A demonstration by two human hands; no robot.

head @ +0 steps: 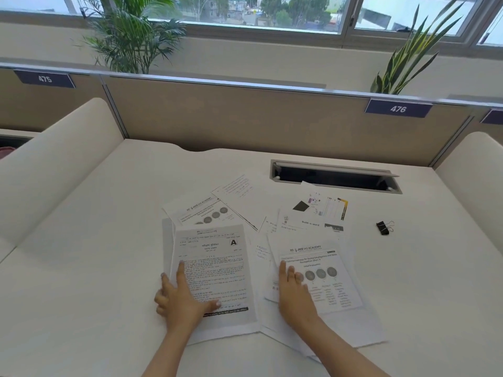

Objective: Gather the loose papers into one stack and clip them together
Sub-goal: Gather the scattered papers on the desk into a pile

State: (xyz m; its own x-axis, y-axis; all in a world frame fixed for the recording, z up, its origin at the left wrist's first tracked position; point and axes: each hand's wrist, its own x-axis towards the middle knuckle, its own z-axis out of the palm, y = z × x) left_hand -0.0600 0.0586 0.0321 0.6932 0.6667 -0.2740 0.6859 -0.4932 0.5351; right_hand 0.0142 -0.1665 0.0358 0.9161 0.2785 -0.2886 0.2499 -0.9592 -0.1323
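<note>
The loose papers [245,240] lie scattered on the white desk [81,240], in the middle and a little to the right, many of them overlapping. The left hand [182,297] rests flat, with fingers spread, on a printed sheet with a big letter A [215,270], which lies on top of other sheets at the left of the spread. The right hand [294,295] lies flat, fingers stretched, on a sheet with 4 grey circles [324,278] at the right. Both hands press down with open palms and grip nothing; they are apart, each on its own pile. Farther back lie another sheet with grey circles [204,210], a nearly blank sheet [245,197] and a coloured leaflet [324,205]. The black binder clip [383,228] lies on the desk to the right, apart from the papers, and no hand touches it. Behind it there is a cable slot [334,176] in the desk, and the partition carries a label with the number 476 [398,108].
</note>
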